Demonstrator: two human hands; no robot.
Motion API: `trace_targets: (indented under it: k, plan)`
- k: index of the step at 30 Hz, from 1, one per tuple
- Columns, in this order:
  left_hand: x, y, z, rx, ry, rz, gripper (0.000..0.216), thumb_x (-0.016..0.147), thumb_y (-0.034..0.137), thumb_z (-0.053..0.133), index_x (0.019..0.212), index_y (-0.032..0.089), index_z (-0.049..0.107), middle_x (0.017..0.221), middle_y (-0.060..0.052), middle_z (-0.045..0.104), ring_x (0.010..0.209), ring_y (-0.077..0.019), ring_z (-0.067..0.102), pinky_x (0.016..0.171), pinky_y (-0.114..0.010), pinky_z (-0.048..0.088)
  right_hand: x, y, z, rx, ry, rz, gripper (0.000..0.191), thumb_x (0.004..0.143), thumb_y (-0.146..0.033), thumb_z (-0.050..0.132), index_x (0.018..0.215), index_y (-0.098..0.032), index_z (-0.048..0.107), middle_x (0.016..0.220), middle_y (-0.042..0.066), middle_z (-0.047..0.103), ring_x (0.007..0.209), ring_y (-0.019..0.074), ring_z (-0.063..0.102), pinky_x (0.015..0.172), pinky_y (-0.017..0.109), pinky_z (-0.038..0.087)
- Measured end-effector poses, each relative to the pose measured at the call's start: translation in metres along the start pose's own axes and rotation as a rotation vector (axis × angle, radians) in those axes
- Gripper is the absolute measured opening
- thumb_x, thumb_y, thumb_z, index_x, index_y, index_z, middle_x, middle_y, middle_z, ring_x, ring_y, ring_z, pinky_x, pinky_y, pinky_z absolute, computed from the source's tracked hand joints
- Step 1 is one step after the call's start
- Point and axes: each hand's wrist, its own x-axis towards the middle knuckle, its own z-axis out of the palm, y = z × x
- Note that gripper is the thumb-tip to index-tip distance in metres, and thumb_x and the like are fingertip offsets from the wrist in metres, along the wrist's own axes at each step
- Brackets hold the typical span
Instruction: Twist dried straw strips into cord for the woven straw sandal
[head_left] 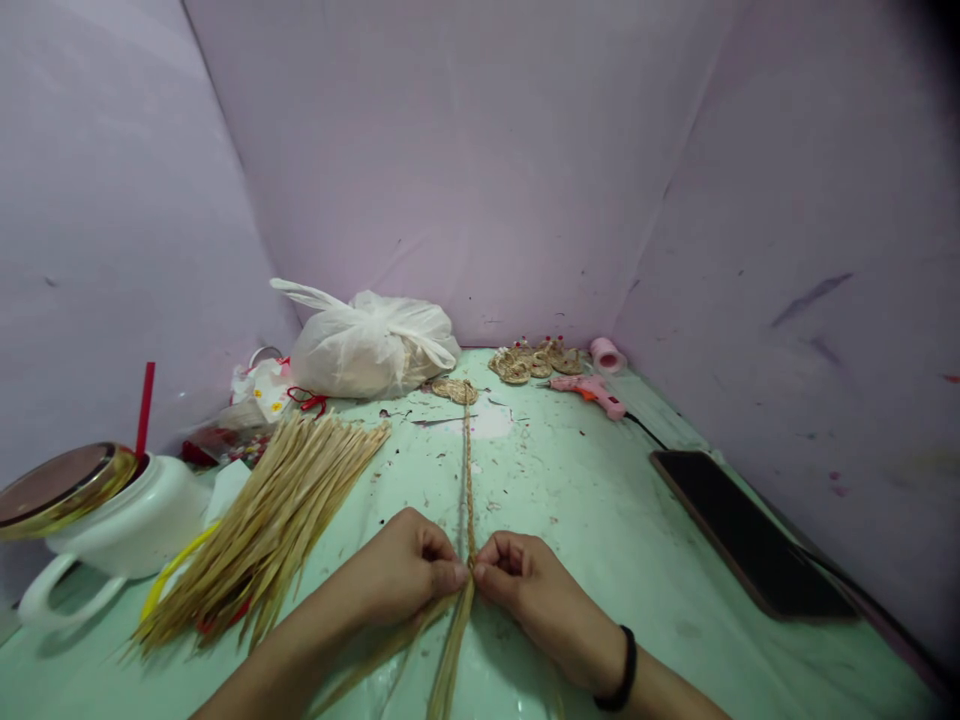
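Observation:
A thin straw braid (469, 470) runs straight down the middle of the table from a small flat woven straw piece (454, 390) at the back. At its near end my left hand (420, 570) pinches the strands between thumb and forefinger. My right hand (517, 575), with a dark band on the wrist, pinches the braid from the other side, its fingers curled. Loose strands (454, 650) hang from between the hands toward the near edge, some spreading left below my left hand. The exact crossing of the strands is hidden by the fingertips.
A bundle of dry straw (277, 520) lies left, beside a white mug (135, 520) with a red straw. Behind are a tied white plastic bag (375, 345), small woven pieces (532, 360), a pink glue gun (589, 392) and a pink roll (606, 355). A phone (750, 535) lies right.

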Motion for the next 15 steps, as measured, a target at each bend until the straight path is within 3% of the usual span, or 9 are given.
trace_targets:
  k: [4,9,15]
  plan:
    - [0.006,0.001,0.003,-0.180,0.010,-0.053,0.010,0.051,0.023,0.055,0.052,0.013,0.054,0.038,0.006,0.040,0.035,-0.0046,0.030,0.038,-0.020,0.023,0.002,0.002,0.000,-0.014,0.006,0.010,0.006,0.064,-0.016,0.050,0.061,-0.013,0.046,0.052,-0.004,0.041,0.047,0.0052,0.032,0.045,0.020,0.023]
    - [0.004,0.016,0.009,-0.185,0.099,-0.177,0.002,0.046,0.013,0.049,0.046,0.014,0.051,0.029,0.006,0.036,0.029,-0.0045,0.026,0.033,-0.019,0.017,0.004,0.005,0.000,-0.015,0.015,0.022,0.006,0.062,-0.013,0.050,0.059,-0.014,0.046,0.048,-0.005,0.041,0.044,0.0042,0.031,0.043,0.018,0.022]
    - [0.006,0.029,0.012,-0.291,0.019,-0.326,0.006,0.048,0.010,0.048,0.042,0.012,0.050,0.032,-0.003,0.047,0.028,-0.0108,0.042,0.030,-0.020,0.032,0.005,0.005,0.000,0.087,0.012,0.011,0.008,0.059,-0.007,0.051,0.056,-0.014,0.047,0.044,-0.006,0.043,0.042,0.0033,0.032,0.041,0.017,0.022]
